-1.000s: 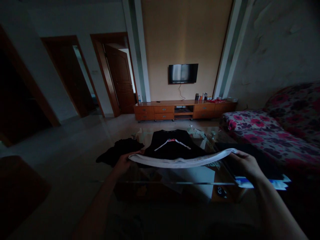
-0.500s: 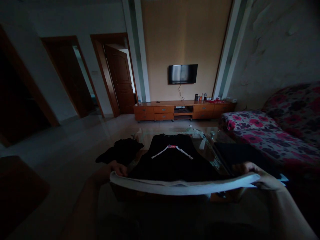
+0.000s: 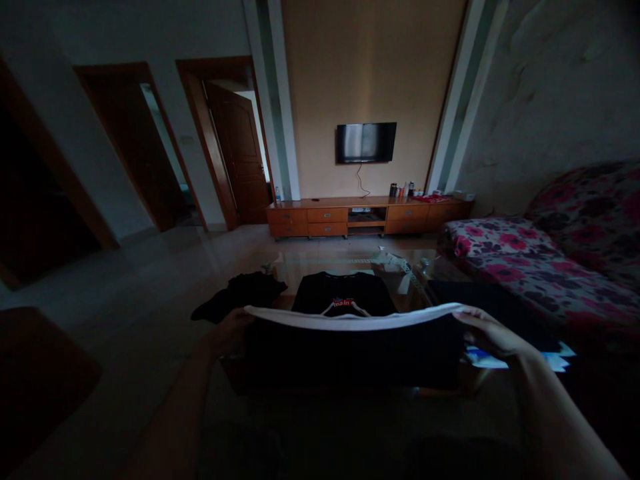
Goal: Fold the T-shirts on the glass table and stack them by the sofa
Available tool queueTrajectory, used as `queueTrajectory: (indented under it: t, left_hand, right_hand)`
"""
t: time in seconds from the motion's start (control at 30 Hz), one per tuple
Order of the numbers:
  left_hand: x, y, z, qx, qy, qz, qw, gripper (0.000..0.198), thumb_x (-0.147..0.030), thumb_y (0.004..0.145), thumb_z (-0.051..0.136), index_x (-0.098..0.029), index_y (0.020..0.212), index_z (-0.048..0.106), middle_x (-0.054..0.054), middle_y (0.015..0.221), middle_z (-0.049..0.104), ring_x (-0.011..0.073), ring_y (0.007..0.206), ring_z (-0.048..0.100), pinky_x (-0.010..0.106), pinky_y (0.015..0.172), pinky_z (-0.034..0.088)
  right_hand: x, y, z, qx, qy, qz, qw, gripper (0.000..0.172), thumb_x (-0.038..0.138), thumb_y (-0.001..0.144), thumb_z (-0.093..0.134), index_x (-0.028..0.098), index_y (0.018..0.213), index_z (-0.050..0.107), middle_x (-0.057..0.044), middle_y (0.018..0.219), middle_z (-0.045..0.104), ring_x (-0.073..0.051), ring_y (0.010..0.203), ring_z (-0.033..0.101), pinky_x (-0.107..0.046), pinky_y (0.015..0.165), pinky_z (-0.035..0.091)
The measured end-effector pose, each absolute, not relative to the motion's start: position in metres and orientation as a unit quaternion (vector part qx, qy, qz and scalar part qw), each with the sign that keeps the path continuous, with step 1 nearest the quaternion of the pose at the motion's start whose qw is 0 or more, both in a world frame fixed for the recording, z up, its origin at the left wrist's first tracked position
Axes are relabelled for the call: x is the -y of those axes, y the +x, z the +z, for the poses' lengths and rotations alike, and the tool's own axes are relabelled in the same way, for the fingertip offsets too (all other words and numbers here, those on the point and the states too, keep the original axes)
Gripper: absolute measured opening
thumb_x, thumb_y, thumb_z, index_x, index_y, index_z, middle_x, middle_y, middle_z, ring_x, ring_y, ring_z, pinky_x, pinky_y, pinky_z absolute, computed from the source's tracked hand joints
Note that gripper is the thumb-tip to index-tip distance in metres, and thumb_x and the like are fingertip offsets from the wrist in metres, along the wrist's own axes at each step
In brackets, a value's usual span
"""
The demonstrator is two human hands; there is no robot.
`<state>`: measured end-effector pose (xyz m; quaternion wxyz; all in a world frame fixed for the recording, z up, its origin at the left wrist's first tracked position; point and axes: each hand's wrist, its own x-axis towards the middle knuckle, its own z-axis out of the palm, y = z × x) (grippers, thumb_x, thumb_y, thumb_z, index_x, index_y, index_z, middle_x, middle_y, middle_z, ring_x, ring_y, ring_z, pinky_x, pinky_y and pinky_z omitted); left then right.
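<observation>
A black shirt with a small red print and white lines on its chest lies on the glass table. Its lower part is raised, so a white hem band stretches between my hands and sags a little in the middle. My left hand grips the hem's left end, its fingers dim in the poor light. At the right end, my right hand pinches the band between thumb and fingers. The lifted cloth hides the middle of the shirt and the lower ends of the white lines.
Crumpled black cloth lies left of the shirt. To the right is folded dark cloth, with a blue-white packet at its near edge. A flowered sofa stands on the right. Farther back are a low wooden cabinet and a wall television.
Both hands have raised the white hem and carried it away from me, over the shirt's body. They are nearer each other, and the band now covers part of the chest lines.
</observation>
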<state>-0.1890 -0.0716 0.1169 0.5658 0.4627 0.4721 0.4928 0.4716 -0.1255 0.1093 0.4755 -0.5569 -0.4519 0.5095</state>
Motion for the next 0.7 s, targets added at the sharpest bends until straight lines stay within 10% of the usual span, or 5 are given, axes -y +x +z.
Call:
queueTrajectory:
  t: [0.33,0.7]
  left_hand:
    - [-0.016,-0.128,0.040,-0.638,0.569,0.413,0.313,0.027,-0.033,0.070,0.076,-0.017,0.090,0.070,0.008,0.095,0.077,0.0277,0.099,0.070,0.039,0.093,0.053]
    - [-0.015,-0.136,0.025,-0.651,0.659,0.351,0.133,0.037,-0.025,0.088,0.052,-0.016,0.123,0.059,0.012,0.117,0.067,0.0242,0.106,0.064,0.039,0.099,0.049]
  right_hand:
    - [0.028,0.422,0.028,0.502,-0.750,0.239,0.359,0.023,0.037,0.076,0.065,0.018,0.086,0.073,-0.009,0.087,0.076,-0.024,0.087,0.071,-0.028,0.072,0.054]
    - [0.038,0.409,0.024,0.505,-0.798,0.131,0.301,0.042,0.033,0.090,0.050,0.012,0.125,0.062,-0.016,0.114,0.070,-0.029,0.109,0.066,-0.038,0.092,0.051]
